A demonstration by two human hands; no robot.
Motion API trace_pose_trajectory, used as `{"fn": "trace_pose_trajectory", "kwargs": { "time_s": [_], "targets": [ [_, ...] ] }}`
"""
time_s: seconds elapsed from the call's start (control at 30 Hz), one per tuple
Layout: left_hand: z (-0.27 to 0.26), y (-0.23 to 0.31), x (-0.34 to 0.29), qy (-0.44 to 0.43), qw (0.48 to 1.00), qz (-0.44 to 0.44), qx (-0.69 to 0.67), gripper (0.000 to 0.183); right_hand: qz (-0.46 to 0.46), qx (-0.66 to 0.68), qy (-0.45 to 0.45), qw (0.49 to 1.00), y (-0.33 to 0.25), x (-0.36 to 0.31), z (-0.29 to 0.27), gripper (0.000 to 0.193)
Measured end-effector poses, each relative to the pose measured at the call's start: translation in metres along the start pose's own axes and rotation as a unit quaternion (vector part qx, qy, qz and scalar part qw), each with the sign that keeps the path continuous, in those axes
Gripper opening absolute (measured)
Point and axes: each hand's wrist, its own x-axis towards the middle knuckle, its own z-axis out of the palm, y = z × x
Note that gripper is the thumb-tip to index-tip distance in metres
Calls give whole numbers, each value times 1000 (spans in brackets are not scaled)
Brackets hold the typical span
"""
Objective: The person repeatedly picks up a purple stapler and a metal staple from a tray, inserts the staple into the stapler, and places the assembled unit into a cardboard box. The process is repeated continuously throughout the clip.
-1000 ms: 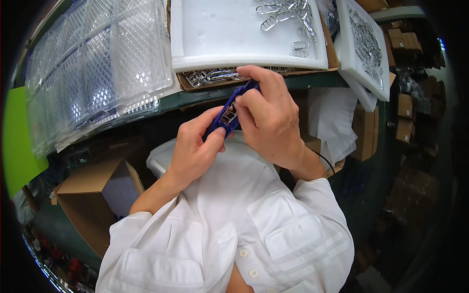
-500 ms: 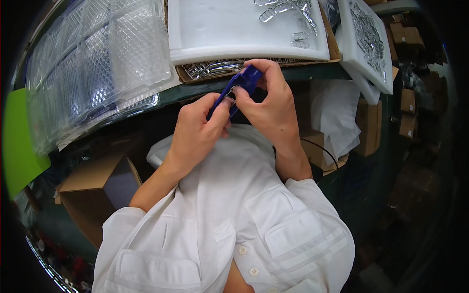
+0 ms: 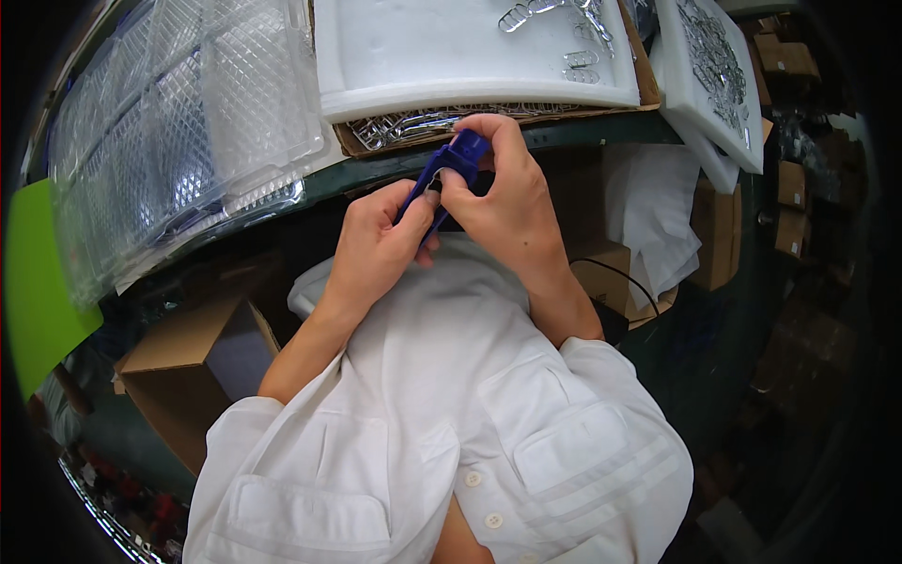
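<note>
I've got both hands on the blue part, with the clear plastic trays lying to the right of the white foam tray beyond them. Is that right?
One thing is off: the clear plastic trays lie to the left of the white foam tray, as the head view shows. The left hand and right hand are both on the blue part.

Looks like smooth, slightly glossy plastic on the blue piece [image 3: 468, 147], shiny metal on the wire loops [image 3: 713, 64], matt foam on the white tray [image 3: 413, 47], clear, glossy, ridged plastic on the packs [image 3: 178, 141], matt cloth on the shirt [image 3: 413, 367].
</note>
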Motion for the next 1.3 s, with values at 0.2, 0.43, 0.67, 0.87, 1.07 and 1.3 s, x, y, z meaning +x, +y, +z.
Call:
{"fn": "trace_pose_trajectory", "kwargs": {
  "time_s": [0.2,0.43,0.67,0.87,1.07,1.3],
  "targets": [
    [2,2,-2,-22,999,20,-17,22,-20,15,10,1000,-1,-5,2,55],
    [-4,8,-6,-32,999,27,24,22,69,319,-73,942,1,-3,-3,38],
    [-6,13,-8,-23,993,49,100,22,92,343,-78,932,1,-4,-4,25],
    [-7,12,-9,-36,993,78,82,26,99,286,-58,951,0,-8,-4,19],
    [-7,9,-9,-20,995,71,67,23,96,287,-39,952,-6,-8,-1,22],
    [-10,6,-7,26,978,134,156,19,110,209,-48,971,1,-13,-4,34]
  ]
}}
